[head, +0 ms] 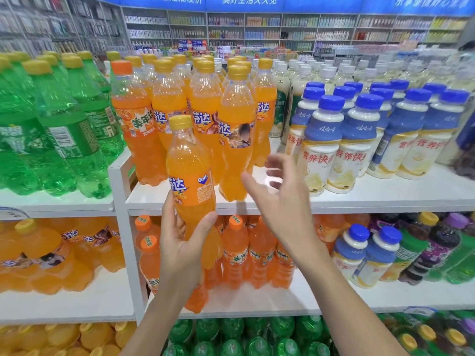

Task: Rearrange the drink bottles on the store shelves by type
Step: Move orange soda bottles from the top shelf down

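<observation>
One orange bottle (pixel 191 181) sits pinched in the left grip (pixel 181 242) — right grip (pixel 272 194) spread, empty; better stand it upright beside the yellow-capped row (pixel 205 101).

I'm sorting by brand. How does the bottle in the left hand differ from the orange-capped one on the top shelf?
The held bottle has a yellow cap; the shelf bottle has an orange one. The held bottle's label reads Fanta; the shelf bottle's shows different characters. The left hand grips the held bottle in front of the top shelf; the shelf bottle stands on it. Both hold orange drink.
</observation>
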A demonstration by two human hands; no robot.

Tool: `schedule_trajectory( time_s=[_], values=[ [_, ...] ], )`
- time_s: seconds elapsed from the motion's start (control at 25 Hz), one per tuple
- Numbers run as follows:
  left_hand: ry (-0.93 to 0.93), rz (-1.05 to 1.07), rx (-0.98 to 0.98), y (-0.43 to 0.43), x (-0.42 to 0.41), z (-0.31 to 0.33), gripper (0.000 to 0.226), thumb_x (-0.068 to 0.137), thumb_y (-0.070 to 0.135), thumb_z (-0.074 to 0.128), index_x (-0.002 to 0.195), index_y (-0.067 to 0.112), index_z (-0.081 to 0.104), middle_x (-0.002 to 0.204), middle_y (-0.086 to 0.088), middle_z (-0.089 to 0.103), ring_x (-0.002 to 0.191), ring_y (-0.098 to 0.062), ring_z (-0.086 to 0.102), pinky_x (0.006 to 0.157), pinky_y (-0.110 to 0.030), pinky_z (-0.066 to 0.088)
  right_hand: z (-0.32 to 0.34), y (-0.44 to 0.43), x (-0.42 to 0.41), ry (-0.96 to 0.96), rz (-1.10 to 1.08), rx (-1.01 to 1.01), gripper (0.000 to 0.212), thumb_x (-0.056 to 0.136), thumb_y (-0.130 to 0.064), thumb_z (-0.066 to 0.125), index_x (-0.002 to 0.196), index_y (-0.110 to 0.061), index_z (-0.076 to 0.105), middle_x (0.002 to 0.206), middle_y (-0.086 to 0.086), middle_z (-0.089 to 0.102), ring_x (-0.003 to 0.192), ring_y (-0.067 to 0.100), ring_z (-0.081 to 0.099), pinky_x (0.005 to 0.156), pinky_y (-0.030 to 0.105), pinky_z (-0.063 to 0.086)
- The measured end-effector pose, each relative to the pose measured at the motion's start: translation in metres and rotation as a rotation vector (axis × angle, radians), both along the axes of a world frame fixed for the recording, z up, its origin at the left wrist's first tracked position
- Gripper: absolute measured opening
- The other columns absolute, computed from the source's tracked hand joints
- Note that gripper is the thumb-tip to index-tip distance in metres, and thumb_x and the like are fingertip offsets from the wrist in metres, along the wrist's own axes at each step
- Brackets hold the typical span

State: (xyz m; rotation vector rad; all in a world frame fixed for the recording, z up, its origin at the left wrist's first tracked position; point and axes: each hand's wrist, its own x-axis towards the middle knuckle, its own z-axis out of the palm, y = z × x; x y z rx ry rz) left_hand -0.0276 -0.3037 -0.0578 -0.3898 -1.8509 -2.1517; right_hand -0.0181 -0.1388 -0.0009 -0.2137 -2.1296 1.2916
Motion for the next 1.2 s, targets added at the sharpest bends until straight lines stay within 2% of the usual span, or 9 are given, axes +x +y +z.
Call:
schedule_trajectory(
  time_s=[0.08,0.16,0.32,0.44,0.6,0.68,0.8,0.92,1.2],
  values=[
    [0.013,-0.018,0.000,-0.001,-0.001,0.003,0.070,0.089,0.025,0.069,0.153,0.033,0.041,0.134,0.015,0.067,0.123,-0.008,0.065,0.102,-0.039,0.057,0.008,-0.010,-0.026,-0.035,0.058,0.055,0.074,0.085,-0.056,0.077,0.143,-0.024,0.043,0.136,-0.007,0.055,0.123,0.011,0.055,0.099,0.031,0.050],
    [0.012,-0.023,0.001,-0.003,-0.002,0.006,0.069,0.089,0.026,0.068,0.151,0.035,0.042,0.131,0.018,0.069,0.121,-0.006,0.066,0.101,-0.036,0.057,0.009,-0.018,-0.045,-0.025,0.031,0.100,0.084,0.084,-0.062,0.075,0.148,-0.022,0.036,0.141,-0.003,0.053,0.127,0.017,0.055,0.101,0.039,0.051],
    [-0.022,-0.014,-0.007,-0.006,-0.004,0.009,0.070,0.085,0.032,0.071,0.149,0.039,0.043,0.129,0.020,0.069,0.119,-0.003,0.066,0.102,-0.043,0.055,0.003,-0.021,-0.059,0.034,0.002,0.106,0.075,0.090,-0.058,0.069,0.146,-0.019,0.039,0.141,0.001,0.058,0.126,0.022,0.058,0.101,0.048,0.051],
    [-0.028,-0.013,-0.025,-0.011,-0.006,0.009,0.075,0.086,0.039,0.079,0.151,0.040,0.043,0.135,0.017,0.067,0.124,-0.007,0.064,0.106,-0.049,0.052,0.001,-0.011,-0.052,0.056,-0.034,0.103,0.073,0.091,-0.053,0.071,0.149,-0.019,0.042,0.141,-0.001,0.059,0.129,0.020,0.056,0.104,0.044,0.049],
    [-0.029,-0.009,-0.014,-0.012,-0.009,0.008,0.078,0.081,0.042,0.075,0.152,0.038,0.043,0.135,0.013,0.067,0.125,-0.010,0.064,0.105,-0.051,0.053,0.001,0.012,-0.048,0.047,-0.139,0.137,0.073,0.094,-0.052,0.068,0.152,-0.017,0.041,0.147,0.000,0.055,0.136,0.020,0.049,0.111,0.042,0.044],
    [-0.040,-0.008,-0.008,-0.011,-0.009,0.009,0.084,0.076,0.048,0.079,0.152,0.040,0.043,0.134,0.014,0.068,0.123,-0.009,0.065,0.103,-0.051,0.054,0.003,0.018,-0.053,0.030,-0.172,0.157,0.075,0.095,-0.052,0.066,0.154,-0.015,0.038,0.153,0.003,0.050,0.142,0.022,0.044,0.116,0.044,0.040],
    [-0.042,-0.011,0.006,-0.009,-0.007,0.013,0.088,0.072,0.052,0.082,0.150,0.042,0.044,0.130,0.016,0.069,0.120,-0.007,0.066,0.101,-0.046,0.056,0.004,0.021,-0.066,0.023,-0.190,0.172,0.080,0.097,-0.049,0.065,0.159,-0.014,0.029,0.162,0.003,0.041,0.150,0.022,0.034,0.121,0.039,0.029],
    [-0.029,-0.009,0.004,-0.010,-0.008,0.015,0.080,0.076,0.045,0.082,0.147,0.043,0.045,0.126,0.020,0.070,0.117,-0.004,0.067,0.098,-0.041,0.057,0.003,0.028,-0.076,0.027,-0.200,0.162,0.077,0.097,-0.047,0.066,0.158,-0.014,0.030,0.159,0.005,0.043,0.148,0.024,0.038,0.121,0.043,0.033],
    [-0.060,0.000,0.070,-0.015,-0.020,0.021,0.083,0.075,0.047,0.084,0.148,0.041,0.046,0.130,0.011,0.071,0.120,-0.014,0.068,0.101,-0.058,0.054,0.007,0.033,-0.094,0.021,-0.184,0.103,0.075,0.098,-0.037,0.068,0.158,-0.014,0.029,0.159,0.006,0.044,0.147,0.026,0.040,0.118,0.041,0.036]
  ],
)
